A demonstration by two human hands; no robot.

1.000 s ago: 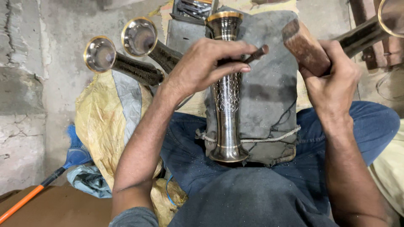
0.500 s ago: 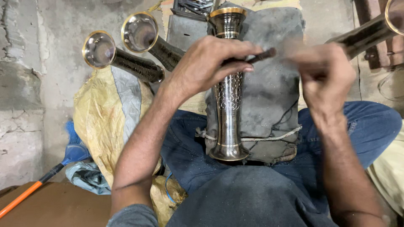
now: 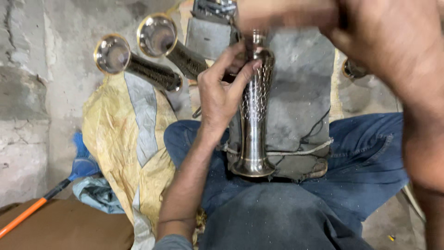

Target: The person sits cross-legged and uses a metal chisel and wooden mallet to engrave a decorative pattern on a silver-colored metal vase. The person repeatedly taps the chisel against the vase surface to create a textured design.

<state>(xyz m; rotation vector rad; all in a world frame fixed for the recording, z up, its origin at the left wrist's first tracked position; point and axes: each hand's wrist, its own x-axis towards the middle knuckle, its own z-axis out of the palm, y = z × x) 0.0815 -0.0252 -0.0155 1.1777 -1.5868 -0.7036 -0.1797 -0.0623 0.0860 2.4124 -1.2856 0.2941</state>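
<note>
On grey pad | metal vase | left hand fingers gripping neck

Support: a grey padded block, bound with cord near its lower end, rested on the lap of a seated person in blue jeans. One tall, patterned metal vase lay lengthwise on the block, flared foot toward the person. Left of the block, on the concrete floor, a yellow and grey sack was spread; two similar metal vases lay at its upper edge. Below the sack lay a crumpled pale-blue cloth and a blue broom with an orange handle.
</note>
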